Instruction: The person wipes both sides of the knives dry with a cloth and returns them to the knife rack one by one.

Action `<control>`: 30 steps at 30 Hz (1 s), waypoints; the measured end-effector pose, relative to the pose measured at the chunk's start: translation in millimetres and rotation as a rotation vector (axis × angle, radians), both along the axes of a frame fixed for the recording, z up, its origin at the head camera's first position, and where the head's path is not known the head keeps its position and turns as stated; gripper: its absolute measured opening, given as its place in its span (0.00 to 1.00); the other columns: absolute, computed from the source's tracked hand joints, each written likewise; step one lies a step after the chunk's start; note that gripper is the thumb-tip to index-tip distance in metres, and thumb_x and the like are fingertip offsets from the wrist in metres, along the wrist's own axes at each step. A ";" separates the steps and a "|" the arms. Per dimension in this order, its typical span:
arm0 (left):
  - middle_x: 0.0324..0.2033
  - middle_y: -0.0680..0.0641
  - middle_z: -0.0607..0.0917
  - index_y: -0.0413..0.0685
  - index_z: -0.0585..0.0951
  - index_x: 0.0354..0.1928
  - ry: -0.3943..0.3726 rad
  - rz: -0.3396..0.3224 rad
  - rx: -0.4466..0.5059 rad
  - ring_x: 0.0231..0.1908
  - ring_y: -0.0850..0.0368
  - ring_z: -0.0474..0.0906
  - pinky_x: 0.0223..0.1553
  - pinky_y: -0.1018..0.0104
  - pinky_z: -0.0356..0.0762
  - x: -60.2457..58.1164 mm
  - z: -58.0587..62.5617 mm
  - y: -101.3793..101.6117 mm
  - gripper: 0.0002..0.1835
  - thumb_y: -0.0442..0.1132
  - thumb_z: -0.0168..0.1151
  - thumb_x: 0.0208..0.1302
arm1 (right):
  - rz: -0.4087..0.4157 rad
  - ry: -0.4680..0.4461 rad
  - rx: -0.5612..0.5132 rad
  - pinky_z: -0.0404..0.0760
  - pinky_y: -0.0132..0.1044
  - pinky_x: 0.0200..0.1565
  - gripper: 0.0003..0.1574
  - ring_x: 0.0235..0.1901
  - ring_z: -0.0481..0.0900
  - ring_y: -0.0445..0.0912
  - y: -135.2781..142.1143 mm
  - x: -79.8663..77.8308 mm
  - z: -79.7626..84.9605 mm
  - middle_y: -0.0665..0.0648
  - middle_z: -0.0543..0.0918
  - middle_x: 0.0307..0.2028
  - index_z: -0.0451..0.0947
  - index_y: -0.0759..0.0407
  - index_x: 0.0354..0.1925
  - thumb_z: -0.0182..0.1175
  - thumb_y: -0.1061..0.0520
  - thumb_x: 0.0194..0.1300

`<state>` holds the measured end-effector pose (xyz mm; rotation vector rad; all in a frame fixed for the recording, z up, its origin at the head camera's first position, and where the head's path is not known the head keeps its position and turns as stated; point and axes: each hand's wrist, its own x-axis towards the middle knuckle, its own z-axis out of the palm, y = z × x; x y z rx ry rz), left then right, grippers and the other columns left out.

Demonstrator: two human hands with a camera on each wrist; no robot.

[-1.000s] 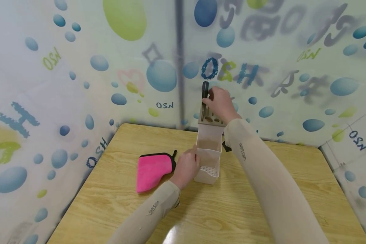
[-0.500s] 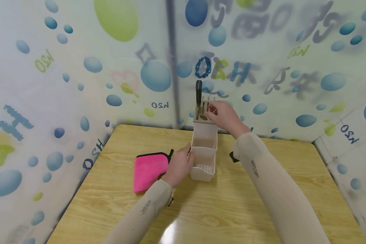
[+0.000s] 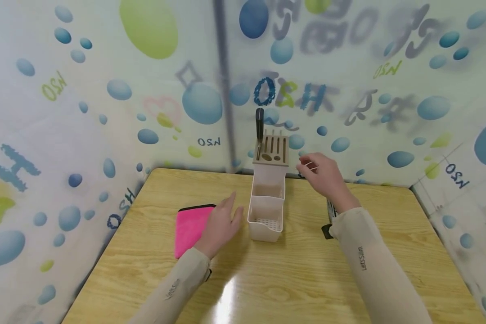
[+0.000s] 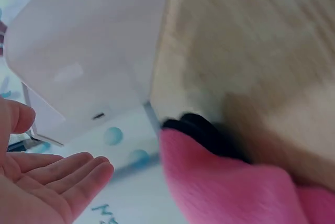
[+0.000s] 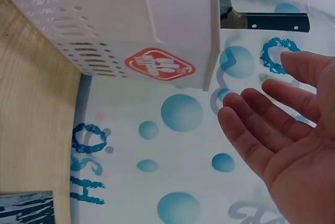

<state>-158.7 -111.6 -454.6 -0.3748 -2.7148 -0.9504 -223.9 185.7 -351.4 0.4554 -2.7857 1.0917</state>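
A white knife holder [image 3: 266, 234] stands on the table, its brown slotted top [image 3: 281, 150] at the back and two open bins in front. One black-handled knife [image 3: 260, 125] stands upright in the leftmost slot. In the right wrist view part of its blade [image 5: 226, 8] shows above the rim. My left hand [image 3: 220, 227], fingers spread and nothing in it, is beside the holder's left side, over a pink fuzzy piece with black edging [image 3: 190, 227]. To the right of the slotted top is my right hand [image 3: 321, 173], fingers loosely bent and holding nothing.
Partly hidden under my right wrist lies a dark flat thing with white streaks [image 5: 26, 208]; a black end [image 3: 326, 231] of it pokes out. The wooden table [image 3: 291, 279] meets patterned walls [image 3: 178, 148] at the back and sides.
My right hand has left the knife's handle and moved right and down, away from the slotted top. My left hand has let go of the holder's left side and drawn back leftward.
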 end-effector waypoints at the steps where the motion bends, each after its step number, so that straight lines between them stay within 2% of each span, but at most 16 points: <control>1: 0.61 0.27 0.79 0.29 0.69 0.72 -0.004 0.009 -0.008 0.62 0.33 0.78 0.63 0.41 0.79 0.6 -0.8 -3.5 0.30 0.43 0.56 0.77 | -0.009 -0.003 -0.004 0.81 0.60 0.58 0.24 0.53 0.82 0.64 3.8 3.2 -2.8 0.69 0.81 0.56 0.77 0.67 0.63 0.55 0.51 0.80; 6: 0.62 0.27 0.78 0.28 0.69 0.72 -0.051 0.059 -0.073 0.61 0.33 0.79 0.60 0.41 0.80 3.2 -9.6 -23.6 0.29 0.42 0.55 0.78 | -0.053 -0.038 -0.020 0.81 0.61 0.59 0.25 0.55 0.80 0.65 22.5 17.6 -16.3 0.70 0.80 0.58 0.76 0.68 0.64 0.55 0.51 0.80; 11: 0.65 0.27 0.76 0.27 0.67 0.72 -0.090 0.080 -0.129 0.61 0.33 0.79 0.60 0.40 0.80 9.7 -18.5 -43.4 0.30 0.42 0.56 0.78 | -0.074 -0.069 -0.017 0.81 0.62 0.58 0.26 0.55 0.81 0.65 35.9 30.5 -32.9 0.71 0.80 0.58 0.76 0.68 0.64 0.55 0.51 0.80; 17: 0.61 0.26 0.79 0.24 0.69 0.70 -0.086 0.101 -0.220 0.57 0.33 0.81 0.58 0.41 0.82 13.1 -26.5 -61.7 0.31 0.41 0.59 0.76 | -0.141 -0.098 -0.025 0.81 0.63 0.57 0.25 0.55 0.80 0.65 56.3 43.6 -59.2 0.71 0.81 0.58 0.76 0.68 0.64 0.55 0.52 0.80; 24: 0.60 0.22 0.77 0.20 0.70 0.66 -0.121 0.134 -0.280 0.62 0.29 0.76 0.63 0.38 0.77 13.0 -32.3 -75.8 0.33 0.44 0.62 0.74 | -0.225 -0.154 -0.001 0.79 0.64 0.56 0.24 0.55 0.78 0.66 81.3 63.2 -87.2 0.73 0.79 0.58 0.76 0.70 0.63 0.54 0.54 0.80; 30: 0.57 0.21 0.79 0.18 0.72 0.63 -0.112 0.154 -0.301 0.59 0.26 0.77 0.63 0.37 0.76 12.7 -38.6 -82.9 0.35 0.46 0.65 0.70 | -0.277 -0.165 0.012 0.80 0.64 0.55 0.24 0.54 0.79 0.67 92.3 78.4 -104.6 0.74 0.80 0.56 0.76 0.73 0.61 0.55 0.55 0.79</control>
